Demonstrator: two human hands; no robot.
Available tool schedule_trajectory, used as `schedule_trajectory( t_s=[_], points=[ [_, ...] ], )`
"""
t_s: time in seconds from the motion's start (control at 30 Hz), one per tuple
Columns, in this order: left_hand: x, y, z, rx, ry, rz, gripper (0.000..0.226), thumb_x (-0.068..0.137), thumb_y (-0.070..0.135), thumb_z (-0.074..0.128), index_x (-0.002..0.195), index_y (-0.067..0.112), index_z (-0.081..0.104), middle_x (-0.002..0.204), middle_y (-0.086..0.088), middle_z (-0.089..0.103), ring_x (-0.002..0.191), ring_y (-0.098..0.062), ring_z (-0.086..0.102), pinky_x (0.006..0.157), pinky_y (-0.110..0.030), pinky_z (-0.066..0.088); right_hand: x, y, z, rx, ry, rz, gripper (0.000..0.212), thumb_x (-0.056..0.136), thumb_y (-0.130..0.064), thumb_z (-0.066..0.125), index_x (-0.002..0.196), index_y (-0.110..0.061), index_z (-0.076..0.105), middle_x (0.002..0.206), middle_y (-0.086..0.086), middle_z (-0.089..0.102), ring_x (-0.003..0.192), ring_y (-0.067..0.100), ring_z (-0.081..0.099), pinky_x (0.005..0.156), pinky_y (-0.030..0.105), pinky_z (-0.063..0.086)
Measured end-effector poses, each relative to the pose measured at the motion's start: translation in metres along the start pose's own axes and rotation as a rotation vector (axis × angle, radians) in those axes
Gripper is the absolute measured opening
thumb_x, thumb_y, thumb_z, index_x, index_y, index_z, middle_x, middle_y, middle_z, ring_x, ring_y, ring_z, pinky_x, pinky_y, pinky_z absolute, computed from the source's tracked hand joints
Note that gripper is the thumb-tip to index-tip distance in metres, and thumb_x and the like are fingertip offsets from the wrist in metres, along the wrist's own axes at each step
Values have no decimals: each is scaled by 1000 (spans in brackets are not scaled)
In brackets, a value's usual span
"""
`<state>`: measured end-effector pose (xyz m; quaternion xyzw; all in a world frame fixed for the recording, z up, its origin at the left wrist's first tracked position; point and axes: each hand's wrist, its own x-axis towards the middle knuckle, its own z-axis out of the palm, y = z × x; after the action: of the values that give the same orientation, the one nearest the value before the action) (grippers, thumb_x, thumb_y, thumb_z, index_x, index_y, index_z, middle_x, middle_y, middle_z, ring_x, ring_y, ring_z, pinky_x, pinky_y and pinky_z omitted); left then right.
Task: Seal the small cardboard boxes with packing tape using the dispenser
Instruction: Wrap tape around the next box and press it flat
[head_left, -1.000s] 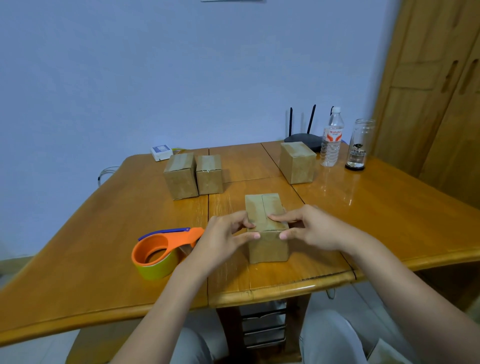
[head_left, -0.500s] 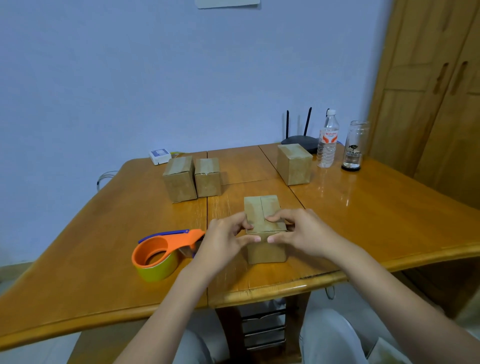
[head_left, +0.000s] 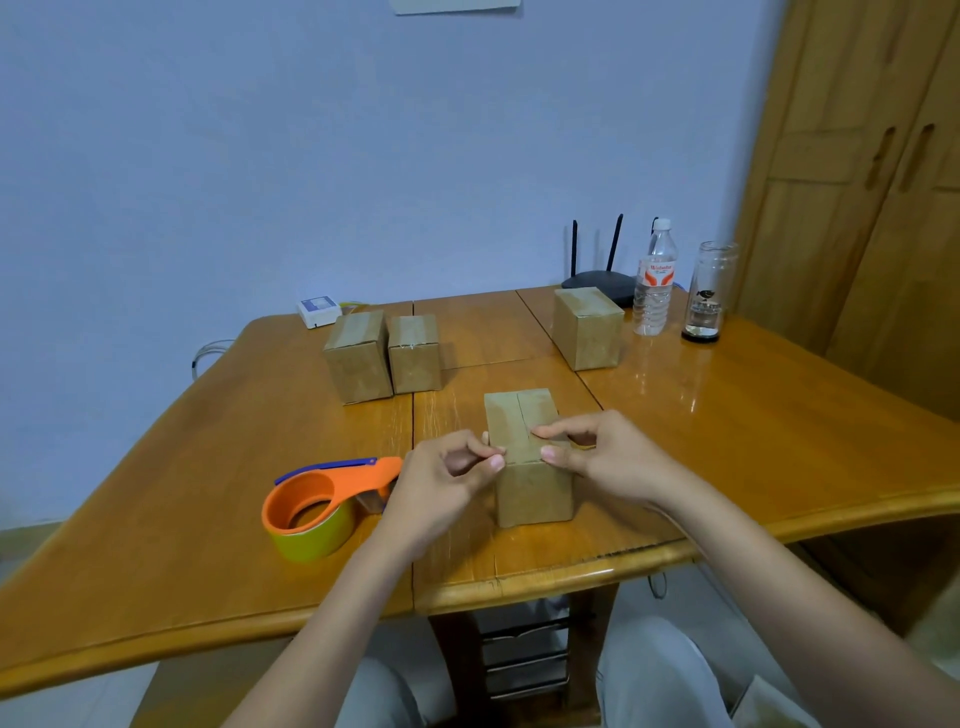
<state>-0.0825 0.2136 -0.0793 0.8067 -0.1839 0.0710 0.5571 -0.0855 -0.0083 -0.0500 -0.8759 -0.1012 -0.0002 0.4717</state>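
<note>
On a wooden table (head_left: 727, 415), both hands pinch the near top edge of the box (head_left: 530, 467) at the front middle: left hand (head_left: 441, 483) and right hand (head_left: 608, 457) either side of the flap seam. The dispenser (head_left: 322, 504) lies just left.

Both hands, left (head_left: 441, 480) and right (head_left: 597, 457), pinch the near box's (head_left: 532, 483) top edge (flaps closed); tape dispenser (head_left: 322, 506) lies left.
</note>
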Motion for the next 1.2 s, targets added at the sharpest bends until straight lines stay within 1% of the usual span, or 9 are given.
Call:
schedule_trajectory(
  t_s=[0.2,0.37,0.5,0.63,0.73,0.87,0.97,1.07,1.2],
  points=[
    [-8,-4,1,-77,-3,-22,18,94,37,65,109,35,75,123,17,68,126,2,55,100,-25,48,-8,1,5,316,-24,154,71,96,-30,67,157,-27,31,157,-1,40,142,17,41,107,31,41],
    [-8,11,20,-379,84,-220,42,94,44,61,134,40,50,134,9,51,120,-17,59,85,-30,60,-10,6,10,325,-215,340,84,82,-73,55,146,-19,50,130,-1,64,119,17,60,107,40,48],
    [-2,17,32,-464,87,-265,55,94,40,65,144,35,44,139,7,46,121,-14,56,93,-38,58,1,-6,17,453,86,283,84,78,-70,69,148,-28,47,136,-1,59,119,20,59,99,43,54],
    [2,15,41,-330,119,-293,34,100,33,57,134,33,56,140,5,52,121,-12,55,105,-42,50,3,-17,17,-110,381,104,99,78,-49,80,157,-22,27,150,4,42,131,24,44,101,36,44],
    [7,14,38,-285,171,-239,34,102,38,51,136,33,56,141,10,53,127,-11,51,111,-40,44,0,-15,23,-441,358,-22,128,66,-51,89,160,-14,11,158,2,27,143,23,25,117,38,29],
    [11,4,34,88,94,-165,58,97,55,50,148,30,42,150,4,43,138,-12,40,116,-41,37,1,0,34,-275,194,-151,97,71,-43,88,151,-21,37,149,-11,35,134,6,30,118,37,33],
    [11,3,26,128,64,-203,71,92,68,45,146,22,45,141,2,53,130,-16,49,107,-41,46,3,7,27,-134,183,-152,62,84,-35,79,141,-35,55,155,-14,32,141,8,29,121,41,31],
    [10,7,22,44,5,-273,56,96,62,45,132,20,57,124,5,65,111,-8,59,88,-25,51,3,10,27,-2,44,-126,55,86,-31,78,136,-46,58,163,-15,23,148,8,22,121,38,27],
    [8,3,26,-36,13,-319,37,103,44,46,132,22,55,119,9,64,106,-2,58,78,-20,48,6,14,28,67,48,-120,55,98,-39,61,150,-29,47,163,-18,24,148,2,23,122,37,28]
  ],
)
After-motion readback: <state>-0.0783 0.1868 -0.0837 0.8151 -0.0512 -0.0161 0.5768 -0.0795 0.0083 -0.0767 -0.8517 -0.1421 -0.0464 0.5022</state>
